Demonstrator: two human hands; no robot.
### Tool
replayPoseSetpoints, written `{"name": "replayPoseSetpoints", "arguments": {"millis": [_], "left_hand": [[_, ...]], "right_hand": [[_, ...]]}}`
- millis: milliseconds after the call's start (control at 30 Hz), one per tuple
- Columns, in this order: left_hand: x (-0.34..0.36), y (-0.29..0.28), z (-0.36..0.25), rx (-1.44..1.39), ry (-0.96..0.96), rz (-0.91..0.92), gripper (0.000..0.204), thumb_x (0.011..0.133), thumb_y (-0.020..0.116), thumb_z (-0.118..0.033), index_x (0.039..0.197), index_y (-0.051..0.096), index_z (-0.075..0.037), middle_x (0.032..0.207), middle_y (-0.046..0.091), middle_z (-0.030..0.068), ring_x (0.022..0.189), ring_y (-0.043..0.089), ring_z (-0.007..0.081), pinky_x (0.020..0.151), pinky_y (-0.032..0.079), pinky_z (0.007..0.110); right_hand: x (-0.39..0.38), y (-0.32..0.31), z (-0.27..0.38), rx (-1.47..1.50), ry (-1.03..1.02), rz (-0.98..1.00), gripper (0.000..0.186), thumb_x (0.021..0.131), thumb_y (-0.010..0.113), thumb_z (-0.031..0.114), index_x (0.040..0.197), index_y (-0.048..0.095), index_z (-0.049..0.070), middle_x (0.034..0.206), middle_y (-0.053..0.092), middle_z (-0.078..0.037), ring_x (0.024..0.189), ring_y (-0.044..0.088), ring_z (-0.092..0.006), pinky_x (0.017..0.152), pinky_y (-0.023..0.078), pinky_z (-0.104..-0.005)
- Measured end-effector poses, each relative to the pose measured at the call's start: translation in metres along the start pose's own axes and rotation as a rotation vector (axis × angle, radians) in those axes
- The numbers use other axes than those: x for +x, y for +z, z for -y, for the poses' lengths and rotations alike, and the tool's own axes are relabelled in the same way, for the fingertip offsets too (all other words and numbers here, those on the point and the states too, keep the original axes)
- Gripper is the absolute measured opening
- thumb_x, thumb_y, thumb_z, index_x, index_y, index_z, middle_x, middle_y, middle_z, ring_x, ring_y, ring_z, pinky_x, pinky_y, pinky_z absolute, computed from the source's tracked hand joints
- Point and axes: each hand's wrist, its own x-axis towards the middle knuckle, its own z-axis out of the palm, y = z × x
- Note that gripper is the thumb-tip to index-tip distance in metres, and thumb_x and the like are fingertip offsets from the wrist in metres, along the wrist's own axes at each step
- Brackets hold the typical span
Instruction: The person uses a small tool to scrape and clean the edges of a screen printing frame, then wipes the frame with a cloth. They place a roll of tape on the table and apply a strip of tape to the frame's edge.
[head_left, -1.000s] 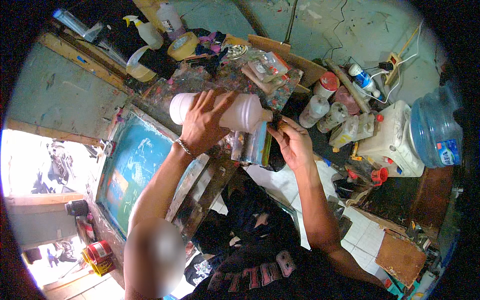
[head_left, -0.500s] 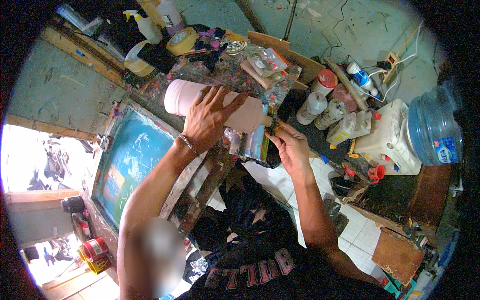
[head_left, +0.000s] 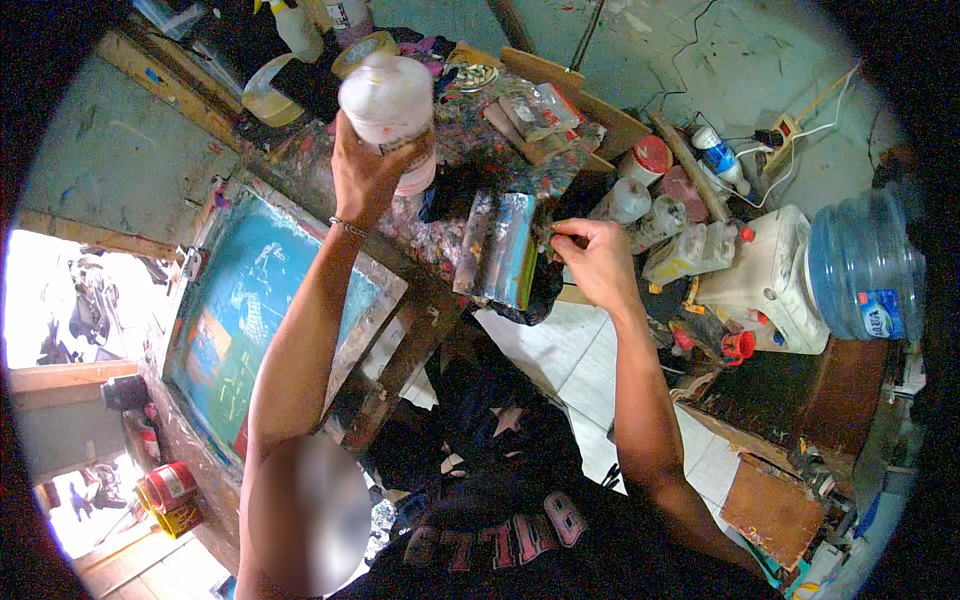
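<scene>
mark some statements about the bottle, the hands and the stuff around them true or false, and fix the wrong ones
1. The left hand holds the pale pink bottle. True.
2. The right hand is also on that bottle. False: the right hand is apart from it; whether its fingertips pinch something small is unclear.
3. A bracelet sits on the left wrist. True.
4. The large blue water jug stands left of the white canister. False: the jug is to the canister's right.
5. In the picture, the left forearm crosses in front of the blue-faced frame. True.
</scene>
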Motion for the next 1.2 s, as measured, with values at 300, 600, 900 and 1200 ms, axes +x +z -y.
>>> {"name": "replayPoseSetpoints", "arguments": {"millis": [300, 600, 900, 1200], "left_hand": [[-0.011, 0.005, 0.064, -0.460, -0.066, -0.037, 0.076, 0.072, 0.083, -0.012, 0.134, 0.039, -0.003, 0.123, 0.059, 0.0129, 0.112, 0.059, 0.0229, 0.097, 0.049, 0.038], [-0.039, 0.010, 0.041, -0.124, -0.002, -0.228, 0.079, 0.073, 0.083, -0.015, 0.134, 0.036, 0.001, 0.123, 0.055, 0.0175, 0.116, 0.053, 0.0296, 0.099, 0.044, 0.039], [-0.142, 0.059, -0.009, 0.288, 0.182, 0.512, 0.050, 0.095, 0.049, -0.021, 0.141, 0.044, -0.002, 0.153, 0.035, 0.0133, 0.144, 0.027, 0.0345, 0.117, 0.021, 0.050], [-0.155, 0.075, 0.015, 0.239, 0.217, 0.450, 0.045, 0.094, 0.049, -0.014, 0.136, 0.049, 0.000, 0.151, 0.038, 0.0145, 0.142, 0.029, 0.0364, 0.115, 0.025, 0.050]], "right_hand": [[0.019, -0.007, 0.022, -0.423, -0.345, 0.283, 0.018, 0.078, 0.060, 0.006, 0.089, 0.075, 0.004, 0.088, 0.069, -0.021, 0.082, 0.066, -0.0376, 0.080, 0.052, -0.0439], [0.033, -0.009, 0.013, -0.432, -0.425, 0.302, 0.017, 0.075, 0.060, 0.000, 0.087, 0.073, 0.001, 0.091, 0.068, -0.017, 0.085, 0.066, -0.0350, 0.079, 0.051, -0.0418], [0.012, 0.043, -0.026, -0.266, -0.233, -0.134, 0.008, 0.082, 0.062, 0.004, 0.083, 0.069, 0.000, 0.088, 0.064, -0.017, 0.080, 0.063, -0.0379, 0.075, 0.050, -0.0452], [-0.082, 0.075, -0.046, -0.151, -0.266, -0.157, 0.007, 0.082, 0.064, 0.000, 0.088, 0.062, -0.002, 0.091, 0.056, -0.015, 0.081, 0.062, -0.0350, 0.070, 0.051, -0.0424]]}}
